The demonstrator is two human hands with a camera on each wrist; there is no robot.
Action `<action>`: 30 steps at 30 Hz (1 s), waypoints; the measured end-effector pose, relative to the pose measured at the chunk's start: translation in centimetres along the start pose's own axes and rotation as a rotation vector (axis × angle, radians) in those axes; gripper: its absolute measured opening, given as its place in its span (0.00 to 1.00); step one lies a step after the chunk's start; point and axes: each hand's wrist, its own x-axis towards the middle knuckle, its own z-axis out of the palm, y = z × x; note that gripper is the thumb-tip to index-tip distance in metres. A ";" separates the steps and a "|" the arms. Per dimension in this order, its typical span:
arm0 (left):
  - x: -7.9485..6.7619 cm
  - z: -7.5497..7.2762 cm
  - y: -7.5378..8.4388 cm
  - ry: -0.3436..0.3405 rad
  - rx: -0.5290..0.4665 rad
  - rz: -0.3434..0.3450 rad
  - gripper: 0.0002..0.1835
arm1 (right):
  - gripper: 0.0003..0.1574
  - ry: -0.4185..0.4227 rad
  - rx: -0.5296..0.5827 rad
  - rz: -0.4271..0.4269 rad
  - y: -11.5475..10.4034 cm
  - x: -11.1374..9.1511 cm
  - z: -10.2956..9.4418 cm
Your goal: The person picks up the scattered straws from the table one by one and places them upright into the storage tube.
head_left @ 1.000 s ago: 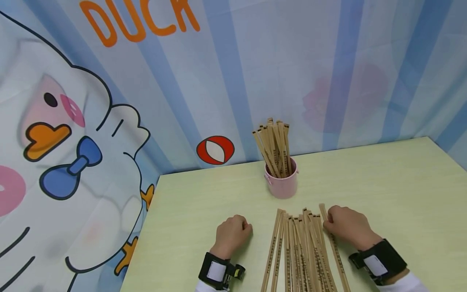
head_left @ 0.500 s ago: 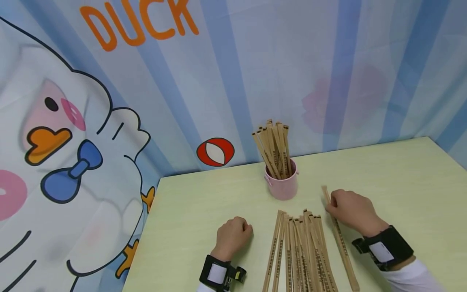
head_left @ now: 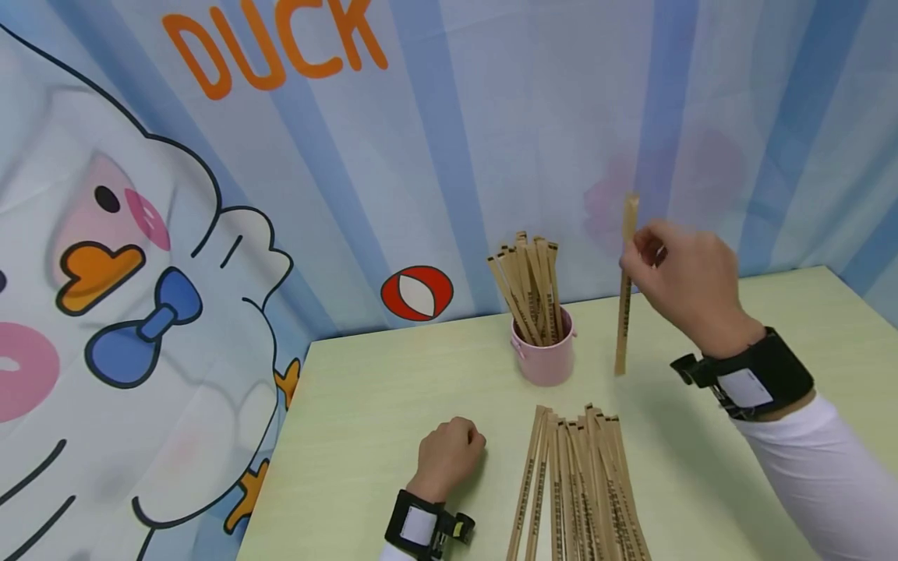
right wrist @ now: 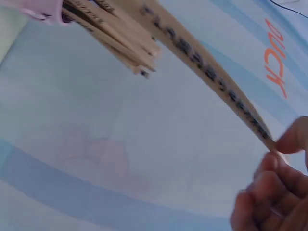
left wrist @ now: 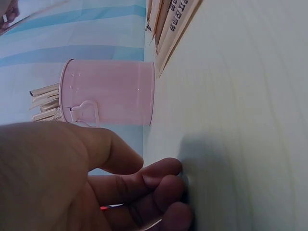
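Observation:
My right hand (head_left: 694, 284) pinches one pair of paper-wrapped chopsticks (head_left: 623, 327) near its upper end, between thumb and fingers. The brown packet hangs nearly upright above the table, right of a pink bucket (head_left: 543, 365). In the right wrist view, dark printing runs along the held packet (right wrist: 202, 65). Several similar wrapped chopsticks (head_left: 533, 284) stand in the bucket, tilted various ways. More wrapped chopsticks (head_left: 582, 483) lie in a loose row on the table, pointing away from me. My left hand (head_left: 446, 458) rests on the table left of that row, fingers loosely curled, holding nothing.
The pale yellow-green table (head_left: 365, 397) ends at the back against a blue striped cloth (head_left: 463, 140) printed with a large white duck (head_left: 210, 436). Both wrists wear black straps (head_left: 761, 378) with small cameras. The bucket stands near the table's back edge.
My right hand has lifted one packet of chopsticks from the right of the row, up and away from me, and tipped it nearly upright. My left hand stays in place.

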 end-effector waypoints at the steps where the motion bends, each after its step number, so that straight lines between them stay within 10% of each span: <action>1: 0.0 0.0 0.0 0.001 -0.001 0.000 0.20 | 0.09 0.048 0.009 -0.019 -0.3 0.6 0.1; 10: 0.0 0.0 -0.1 0.003 -0.017 0.001 0.19 | 0.13 0.254 0.116 -0.119 -1.7 3.1 3.2; 30: -0.2 -0.2 -0.1 0.006 -0.023 0.004 0.18 | 0.07 -0.080 0.031 0.026 1.6 -0.4 11.9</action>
